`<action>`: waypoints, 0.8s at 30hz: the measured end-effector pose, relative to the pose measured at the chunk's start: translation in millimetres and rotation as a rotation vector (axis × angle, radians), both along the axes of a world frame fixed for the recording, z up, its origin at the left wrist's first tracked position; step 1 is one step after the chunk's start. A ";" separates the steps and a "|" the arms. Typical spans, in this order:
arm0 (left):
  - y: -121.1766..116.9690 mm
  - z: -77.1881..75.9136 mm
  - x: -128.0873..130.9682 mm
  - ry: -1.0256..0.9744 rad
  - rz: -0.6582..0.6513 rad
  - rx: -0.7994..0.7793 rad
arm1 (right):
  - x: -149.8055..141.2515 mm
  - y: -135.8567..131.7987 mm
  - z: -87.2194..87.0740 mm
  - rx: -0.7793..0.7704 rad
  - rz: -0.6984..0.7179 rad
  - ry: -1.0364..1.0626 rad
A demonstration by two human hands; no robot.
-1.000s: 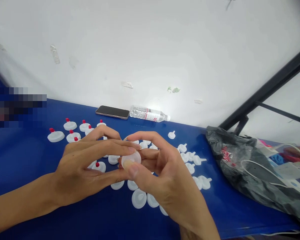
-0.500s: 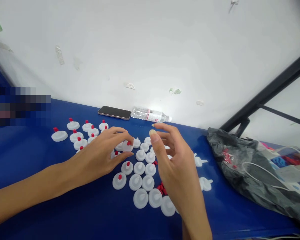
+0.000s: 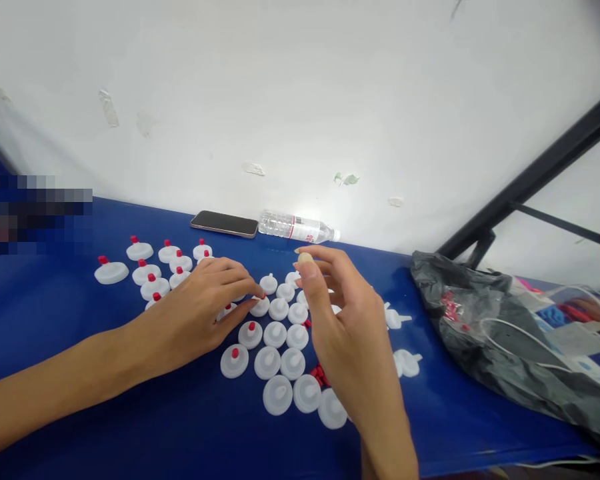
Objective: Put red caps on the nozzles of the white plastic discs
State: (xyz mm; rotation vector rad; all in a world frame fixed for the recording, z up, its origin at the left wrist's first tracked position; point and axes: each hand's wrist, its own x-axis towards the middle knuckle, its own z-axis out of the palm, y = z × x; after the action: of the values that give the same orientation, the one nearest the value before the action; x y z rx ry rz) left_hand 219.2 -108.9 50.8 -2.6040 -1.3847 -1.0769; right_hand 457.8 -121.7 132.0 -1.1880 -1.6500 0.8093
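Note:
Many white plastic discs with a short spout lie on the blue table (image 3: 50, 320). Several at the left carry red caps (image 3: 140, 251); those in front are uncapped (image 3: 277, 395). My left hand (image 3: 195, 313) lies low over the cluster, thumb and fingertips pinched on a red-capped disc (image 3: 259, 306) that rests among the others. My right hand (image 3: 343, 320) hovers above the discs with fingers loosely curled and apart, nothing in them. Below it a few loose red caps (image 3: 321, 375) lie between the discs.
A dark phone (image 3: 224, 224) and a lying water bottle (image 3: 297, 229) sit against the white wall. A crumpled black plastic bag (image 3: 505, 333) with a white cable (image 3: 525, 333) across it fills the right side. A black metal frame (image 3: 530, 180) rises behind it.
My hands have parted from the disc they held together. The left hand carried the capped disc down into the cluster; the right hand lifted away with nothing in it.

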 end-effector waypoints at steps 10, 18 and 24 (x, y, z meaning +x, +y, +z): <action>18.6 9.9 -1.3 0.062 0.017 -0.031 | 31.0 19.8 -0.9 -0.065 -0.041 -0.453; 80.2 31.6 8.2 0.228 0.004 -0.346 | 39.9 24.3 -13.4 -0.168 0.005 -0.842; 70.3 41.3 10.5 0.067 0.107 -0.354 | 33.8 25.0 -21.5 -0.145 0.008 -0.859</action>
State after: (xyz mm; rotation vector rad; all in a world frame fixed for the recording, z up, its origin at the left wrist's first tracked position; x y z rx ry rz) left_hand 229.7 -38.6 92.1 -2.7194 -1.8217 -0.7852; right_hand 491.7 -96.7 110.5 -1.7830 -2.2943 0.4314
